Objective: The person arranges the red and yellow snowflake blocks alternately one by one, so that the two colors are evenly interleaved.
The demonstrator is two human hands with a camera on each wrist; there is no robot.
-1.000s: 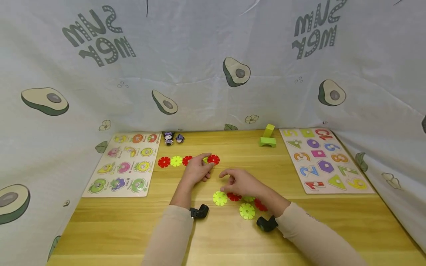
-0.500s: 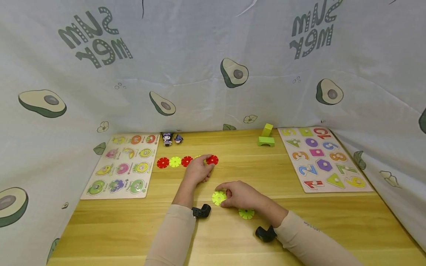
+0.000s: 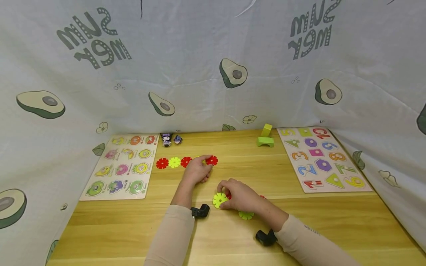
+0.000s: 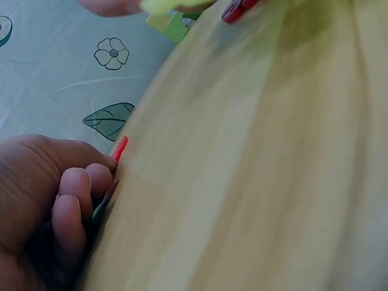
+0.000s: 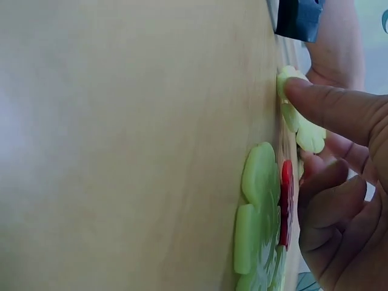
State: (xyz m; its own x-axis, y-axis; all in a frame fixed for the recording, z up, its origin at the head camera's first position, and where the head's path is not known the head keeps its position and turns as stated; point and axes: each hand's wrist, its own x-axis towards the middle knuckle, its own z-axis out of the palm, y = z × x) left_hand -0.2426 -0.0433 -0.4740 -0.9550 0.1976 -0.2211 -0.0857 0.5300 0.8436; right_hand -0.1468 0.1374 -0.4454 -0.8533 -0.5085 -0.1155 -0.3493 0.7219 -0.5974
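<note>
In the head view, a row of red and yellow-green flower-shaped plastic discs lies left of centre, with a red disc [image 3: 162,163] at its left end. My left hand [image 3: 196,170] covers part of the row and holds the red end disc [image 3: 212,160] between thumb and index finger. Its other fingers are curled under in the left wrist view. Closer to me, my right hand [image 3: 242,195] pinches a yellow-green disc [image 3: 219,200]; the right wrist view shows this disc [image 5: 310,134] tilted up. Beneath that hand lie more loose discs, including a yellow-green one [image 3: 246,215], partly hidden.
A fruit puzzle board [image 3: 121,166] lies at left and a number puzzle board [image 3: 321,162] at right. Two small figurines [image 3: 166,140] stand at the back. Green blocks, one an arch [image 3: 265,142], sit at back right. A printed cloth [image 3: 193,66] hangs behind the table.
My right hand has come down and left over the loose discs and taken hold of the yellow-green one, now tilted. My left hand stays at the red end disc.
</note>
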